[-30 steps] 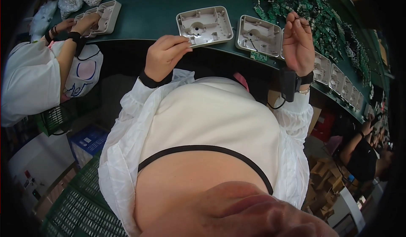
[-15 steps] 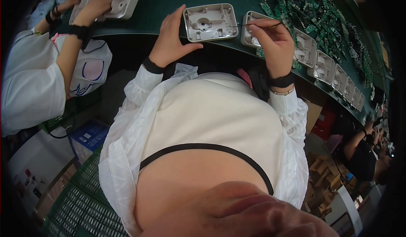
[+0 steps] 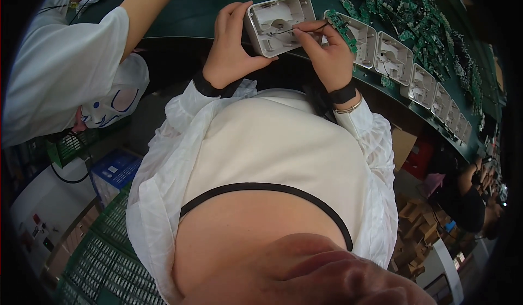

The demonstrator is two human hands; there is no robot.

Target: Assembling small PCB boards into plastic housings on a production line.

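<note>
My left hand (image 3: 229, 52) grips a white plastic housing (image 3: 266, 42) by its left side, thumb along the near edge. The housing is tilted up, its hollow inside showing ribs and a round hub. Over its right part, my right hand (image 3: 332, 60) is closed in a pinch on a thin dark wire (image 3: 284, 31). The wire's free end reaches into the housing, close to the hub. A green circuit board (image 3: 343, 30) is up against the back of my right fingers; whether the wire joins it is hard to see.
More white housings (image 3: 393, 60) stand in a row along the bench edge to the right. Behind them lies a heap of green circuit boards (image 3: 406, 11) on the green bench (image 3: 212, 11). At the left, a co-worker's arm (image 3: 150, 11) reaches over the bench.
My right hand has moved left over the housing, bringing the wire inside it. The housing is now tilted and slightly farther right. The co-worker's arm has stretched farther across the bench.
</note>
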